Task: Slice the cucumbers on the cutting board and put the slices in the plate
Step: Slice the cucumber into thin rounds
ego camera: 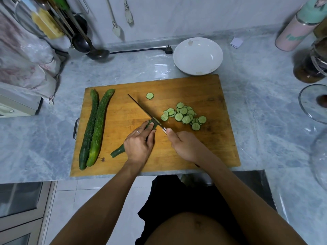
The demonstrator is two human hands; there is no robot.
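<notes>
A wooden cutting board [185, 85] lies on the marble counter. My left hand [138, 143] holds down a partly cut cucumber [118, 151], whose tail sticks out below my palm. My right hand [182, 144] grips a knife [141, 108], its blade resting on the cucumber's cut end beside my left fingertips. A pile of several cucumber slices [184, 115] lies to the right of the blade, and one stray slice [149, 95] sits farther back. Two whole cucumbers [94, 126] lie side by side along the board's left part. A white plate [197, 55], holding nothing, stands behind the board.
A black ladle [98, 53] and a power plug with cord [168, 49] lie at the back left. Plastic bags [26, 59] and a white appliance [17, 103] fill the left. Bottles [299, 27], a dark jar [311, 64] and a glass lid [313, 103] stand on the right.
</notes>
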